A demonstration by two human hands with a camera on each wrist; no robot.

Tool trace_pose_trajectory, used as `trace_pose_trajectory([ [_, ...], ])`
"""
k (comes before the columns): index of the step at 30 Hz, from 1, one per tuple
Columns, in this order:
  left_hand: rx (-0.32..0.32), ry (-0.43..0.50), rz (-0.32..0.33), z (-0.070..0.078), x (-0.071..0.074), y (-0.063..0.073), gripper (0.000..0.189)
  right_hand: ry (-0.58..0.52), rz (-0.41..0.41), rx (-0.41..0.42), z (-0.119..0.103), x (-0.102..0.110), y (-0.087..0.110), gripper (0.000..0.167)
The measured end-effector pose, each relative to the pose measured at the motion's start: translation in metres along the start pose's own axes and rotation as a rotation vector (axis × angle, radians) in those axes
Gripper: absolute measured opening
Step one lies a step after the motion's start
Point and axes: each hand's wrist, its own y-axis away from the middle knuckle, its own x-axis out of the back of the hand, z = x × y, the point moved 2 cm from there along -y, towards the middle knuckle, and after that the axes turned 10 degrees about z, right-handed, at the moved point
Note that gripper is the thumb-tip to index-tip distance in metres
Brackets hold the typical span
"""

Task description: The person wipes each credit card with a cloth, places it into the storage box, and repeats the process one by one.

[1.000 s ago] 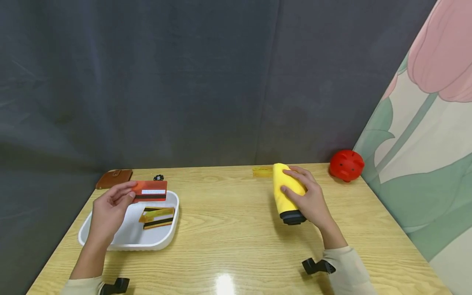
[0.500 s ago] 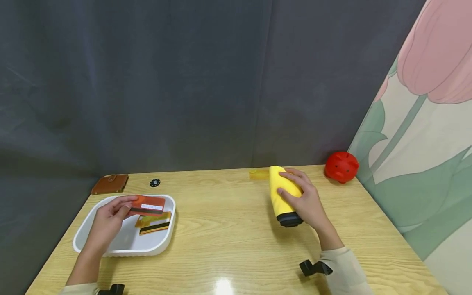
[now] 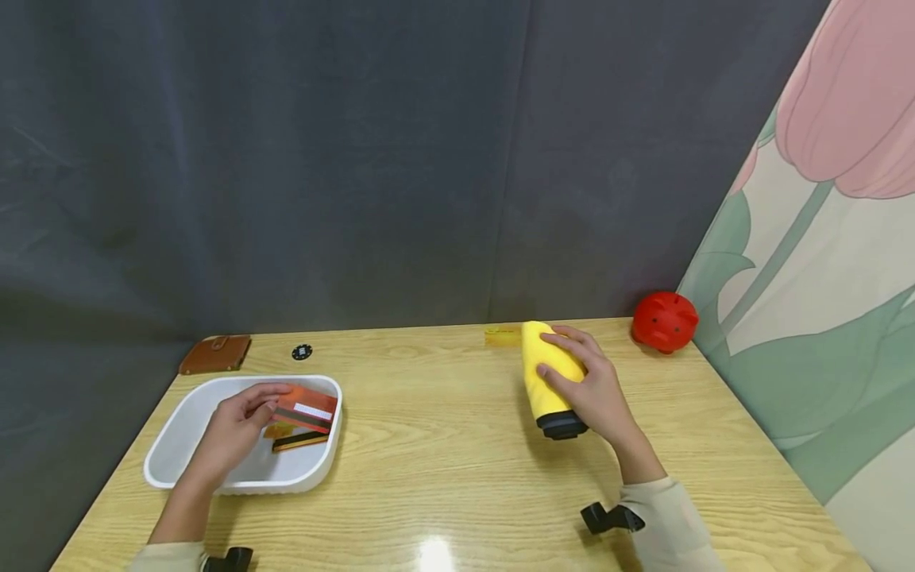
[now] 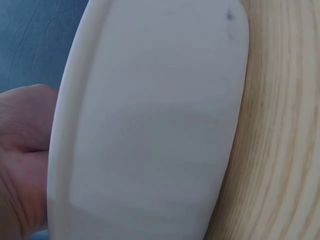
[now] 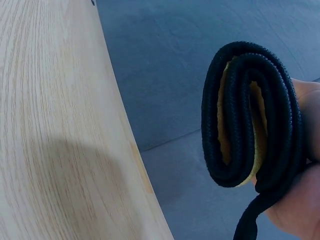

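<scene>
My left hand (image 3: 232, 433) pinches a red card (image 3: 307, 407) with a white strip and a dark stripe, low over the right side of a white tray (image 3: 171, 445). Under it lie yellow cards (image 3: 300, 441), partly covered. In the left wrist view the tray's wall (image 4: 150, 125) hides my fingers. My right hand (image 3: 596, 389) grips a rolled yellow cloth (image 3: 546, 373) with a black edge, held above the table. Its folded black end (image 5: 250, 115) faces the right wrist view.
A brown wallet (image 3: 214, 354) and a black chip (image 3: 302, 351) lie behind the tray. One yellow card (image 3: 503, 337) is at the table's back edge, near the cloth. A red piggy bank (image 3: 665, 322) stands at the back right. Dark curtain hangs behind the table (image 3: 429, 453).
My left hand has lowered the red card into the tray area and shifted it right, over the yellow cards. My right hand and the cloth have stayed nearly still.
</scene>
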Motion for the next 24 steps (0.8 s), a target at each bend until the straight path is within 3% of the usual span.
trace_pose_trajectory([
  [5,0.027,0.036,0.006,0.0001,-0.0003,-0.001,0.031,0.001,-0.002,0.001,0.0003,-0.0002,0.0001,0.044],
  [13,0.145,0.137,0.004,-0.0033,0.001,-0.0043,0.036,0.005,-0.005,0.004,0.0002,-0.0003,0.0003,0.044],
  [24,0.123,0.089,0.028,-0.0028,0.002,-0.0012,0.035,0.008,0.002,0.007,-0.0006,-0.0011,-0.0001,0.044],
])
